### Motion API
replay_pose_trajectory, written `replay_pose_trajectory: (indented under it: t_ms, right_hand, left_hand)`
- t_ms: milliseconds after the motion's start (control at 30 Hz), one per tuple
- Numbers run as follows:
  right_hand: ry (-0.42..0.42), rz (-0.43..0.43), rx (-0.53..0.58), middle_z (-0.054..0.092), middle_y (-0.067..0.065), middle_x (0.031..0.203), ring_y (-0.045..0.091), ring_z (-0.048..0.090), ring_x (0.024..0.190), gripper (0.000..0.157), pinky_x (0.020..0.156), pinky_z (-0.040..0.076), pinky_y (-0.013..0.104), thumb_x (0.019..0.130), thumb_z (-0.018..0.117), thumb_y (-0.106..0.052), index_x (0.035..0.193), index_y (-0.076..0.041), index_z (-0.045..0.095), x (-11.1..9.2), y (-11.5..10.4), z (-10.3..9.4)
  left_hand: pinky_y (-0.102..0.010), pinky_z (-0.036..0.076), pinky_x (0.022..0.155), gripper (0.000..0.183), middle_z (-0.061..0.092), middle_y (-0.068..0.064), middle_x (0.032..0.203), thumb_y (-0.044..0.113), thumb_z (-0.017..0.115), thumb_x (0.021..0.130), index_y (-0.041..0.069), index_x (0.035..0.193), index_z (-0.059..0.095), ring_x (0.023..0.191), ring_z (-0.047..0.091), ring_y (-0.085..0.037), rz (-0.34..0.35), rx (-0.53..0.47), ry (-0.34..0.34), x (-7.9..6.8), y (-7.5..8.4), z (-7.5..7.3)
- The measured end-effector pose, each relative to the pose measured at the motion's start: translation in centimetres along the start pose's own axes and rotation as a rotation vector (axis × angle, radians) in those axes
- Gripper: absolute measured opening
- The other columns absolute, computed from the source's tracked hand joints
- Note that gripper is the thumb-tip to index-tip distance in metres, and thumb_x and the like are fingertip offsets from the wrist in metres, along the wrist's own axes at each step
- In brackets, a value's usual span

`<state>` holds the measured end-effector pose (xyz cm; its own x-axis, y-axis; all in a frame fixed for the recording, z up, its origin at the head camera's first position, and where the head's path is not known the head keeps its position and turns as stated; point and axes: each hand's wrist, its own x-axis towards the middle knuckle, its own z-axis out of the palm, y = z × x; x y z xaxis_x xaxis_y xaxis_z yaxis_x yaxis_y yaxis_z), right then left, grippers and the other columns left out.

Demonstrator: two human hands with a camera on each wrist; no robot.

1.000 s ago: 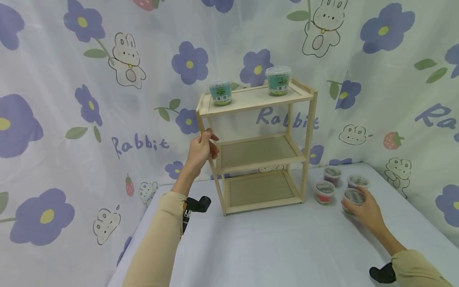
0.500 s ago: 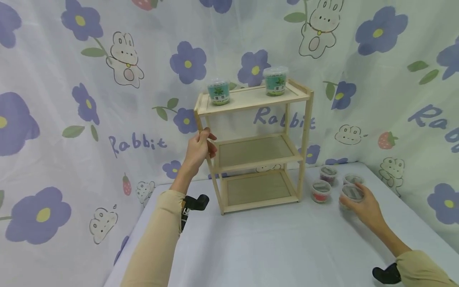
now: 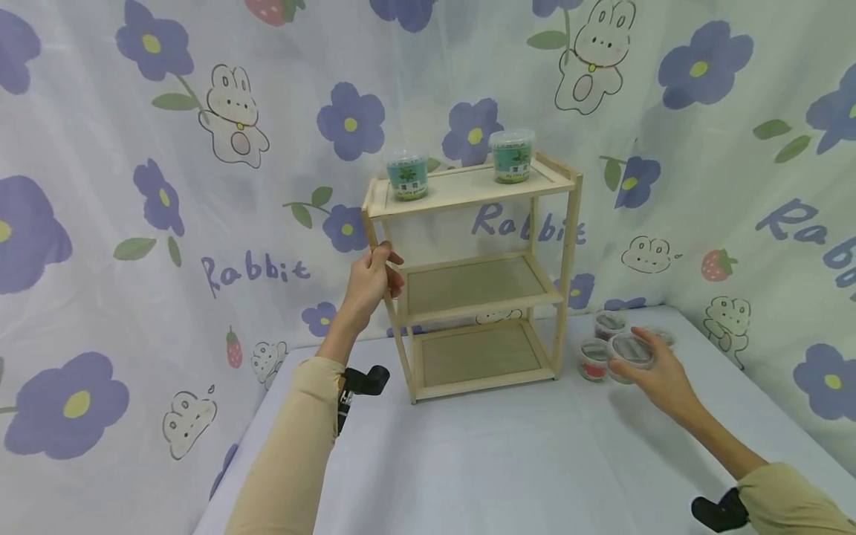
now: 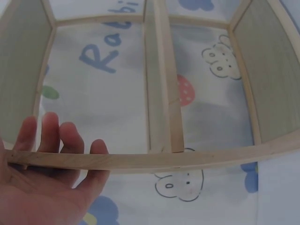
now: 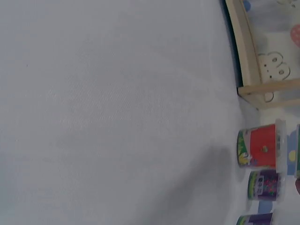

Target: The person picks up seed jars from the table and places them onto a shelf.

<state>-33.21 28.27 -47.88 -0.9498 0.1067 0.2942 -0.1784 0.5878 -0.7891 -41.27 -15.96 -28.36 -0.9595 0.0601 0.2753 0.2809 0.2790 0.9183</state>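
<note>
My left hand grips the left front post of a three-tier wooden rack. In the left wrist view its fingers curl round the post. My right hand holds a clear-lidded plastic tub by its sides, above the table to the right of the rack. Most of that tub's label is hidden. Close by stand a red-labelled tub and a purple-labelled tub. Another tub is partly hidden behind the right hand.
Two teal-labelled tubs, one at the left and one at the right, stand on the rack's top shelf. A white cloth covers the table. Behind it hangs a rabbit-and-flower curtain.
The right hand has lifted its tub off the table and moved it left, towards the red-labelled tub. The left hand stays on the post.
</note>
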Motion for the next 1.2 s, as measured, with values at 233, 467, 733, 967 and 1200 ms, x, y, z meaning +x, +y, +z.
replay_pose_trajectory:
  t_ms: [233,467,733,967,1200]
  right_hand:
    - [-0.067,-0.006,0.025,0.021,0.035,0.155,0.057,0.024,0.138,0.091,0.101,0.027,0.075,0.089,0.074,-0.037,0.155,-0.002,0.022,-0.1,-2.6,0.8]
    - [-0.104,-0.050,0.042,0.031,0.032,0.150,0.050,0.042,0.127,0.086,0.092,0.044,0.060,0.089,0.073,-0.037,0.155,-0.006,0.026,-0.4,-5.0,2.1]
    - [-0.136,-0.168,0.114,0.044,0.026,0.139,0.041,0.055,0.115,0.080,0.078,0.055,0.030,0.089,0.075,-0.028,0.152,-0.004,0.032,-0.3,-8.0,3.8]
    - [-0.119,-0.218,0.091,0.050,0.019,0.140,0.035,0.060,0.110,0.080,0.077,0.054,0.035,0.085,0.078,-0.033,0.150,-0.010,0.037,0.7,-11.8,5.0]
    - [-0.138,-0.286,0.161,0.049,0.020,0.139,0.036,0.058,0.113,0.080,0.084,0.054,0.040,0.085,0.078,-0.027,0.150,-0.005,0.037,3.0,-15.6,6.6]
  left_hand:
    - [-0.049,0.054,0.079,0.047,0.061,-0.018,0.078,0.040,0.034,0.107,0.001,0.110,0.060,0.067,0.059,-0.030,-0.028,-0.023,-0.013,-0.7,1.1,-0.1]
    - [-0.041,0.055,0.072,0.054,0.060,-0.007,0.070,0.046,0.036,0.105,-0.002,0.112,0.060,0.061,0.058,-0.021,0.003,-0.014,0.005,-0.8,0.6,0.1]
    - [-0.037,0.055,0.068,0.053,0.060,-0.006,0.069,0.046,0.036,0.105,-0.002,0.113,0.061,0.060,0.058,-0.020,0.013,-0.016,0.014,-0.4,0.1,0.0]
    - [-0.048,0.053,0.074,0.052,0.060,-0.005,0.068,0.045,0.037,0.105,-0.001,0.111,0.061,0.057,0.056,-0.019,0.017,-0.017,0.015,-0.3,0.1,-0.1]
    - [-0.044,0.054,0.073,0.051,0.060,-0.004,0.068,0.046,0.037,0.104,0.002,0.110,0.062,0.060,0.058,-0.022,0.008,-0.009,0.018,-0.3,-0.1,0.0]
